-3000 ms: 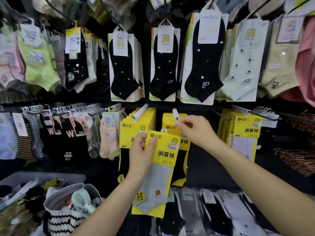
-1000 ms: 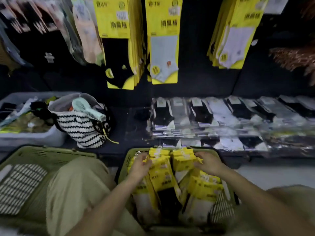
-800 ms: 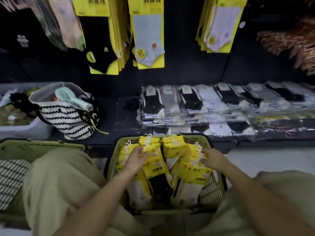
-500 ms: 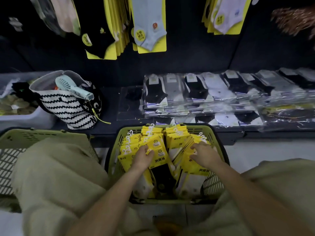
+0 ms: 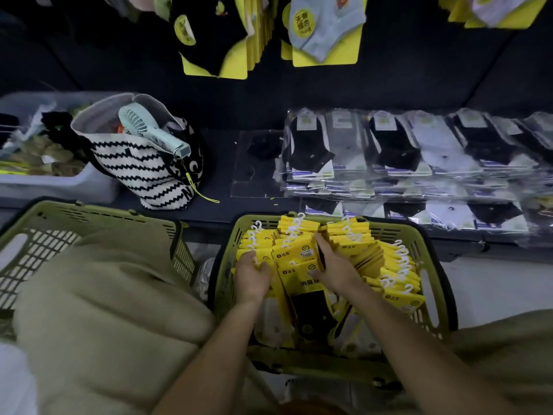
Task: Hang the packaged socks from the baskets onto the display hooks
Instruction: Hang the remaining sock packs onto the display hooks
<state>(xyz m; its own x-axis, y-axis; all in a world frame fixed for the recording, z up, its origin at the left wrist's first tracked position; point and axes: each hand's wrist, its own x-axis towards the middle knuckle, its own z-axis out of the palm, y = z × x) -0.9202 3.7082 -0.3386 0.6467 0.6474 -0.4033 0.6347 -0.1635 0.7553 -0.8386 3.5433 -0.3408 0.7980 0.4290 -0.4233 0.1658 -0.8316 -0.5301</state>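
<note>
A green basket [image 5: 431, 265] on the floor between my knees is full of yellow sock packs [image 5: 350, 244] with white plastic hangers. Both hands are inside it. My left hand [image 5: 253, 277] curls its fingers round the left edge of the middle packs [image 5: 294, 254]. My right hand [image 5: 335, 268] holds their right edge, fingers slid straight in behind and thumb on the front. Above, packs hang on the display: one stack with black socks [image 5: 215, 34], another with a light blue sock [image 5: 326, 28]. The hooks themselves are out of view.
A second green basket [image 5: 98, 217] stands at the left, partly under my knee [image 5: 104, 310]. On the dark shelf sit a zigzag-striped bag [image 5: 143, 172] with a hand fan [image 5: 149, 130], a grey bin [image 5: 54, 184] and rows of clear-wrapped socks [image 5: 419, 151].
My view dropped from the display to the basket after the blue-sock pack was hung. My right hand has moved from the right-hand stack to the middle packs, opposite the left hand.
</note>
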